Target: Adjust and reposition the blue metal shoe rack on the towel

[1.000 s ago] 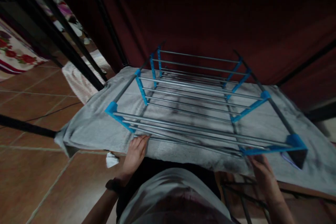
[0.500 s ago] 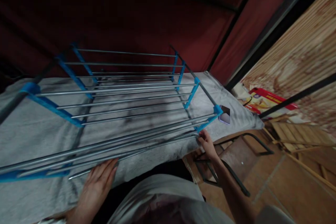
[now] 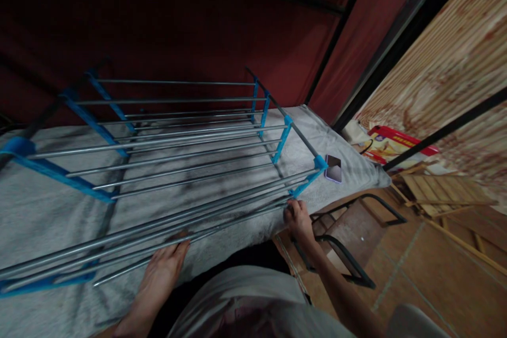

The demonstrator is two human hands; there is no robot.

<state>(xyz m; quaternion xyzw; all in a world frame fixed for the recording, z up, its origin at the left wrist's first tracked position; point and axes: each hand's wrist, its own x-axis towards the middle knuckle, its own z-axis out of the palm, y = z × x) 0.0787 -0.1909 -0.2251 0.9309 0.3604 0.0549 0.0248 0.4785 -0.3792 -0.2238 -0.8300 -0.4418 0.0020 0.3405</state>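
A rack of thin metal rods (image 3: 166, 142) in blue plastic side brackets lies on a grey cloth (image 3: 47, 206) spread over a table. My right hand (image 3: 297, 219) is closed on the right end of the nearest loose rod (image 3: 222, 227), beside the blue corner bracket (image 3: 312, 174). My left hand (image 3: 164, 266) rests flat with fingers stretched out, touching the same rod further left. The left end of the rod lies free above the cloth.
A phone (image 3: 334, 168) lies on the cloth right of the rack. A dark metal chair frame (image 3: 348, 259) stands below the table's right end. A red box (image 3: 392, 145) and wooden slats (image 3: 439, 190) are on the tiled floor at right. Dark red wall behind.
My view swung to the right, bringing the table's right end and the floor beyond into sight. My right hand closed on the rod's end; my left hand slid slightly right along the rod.
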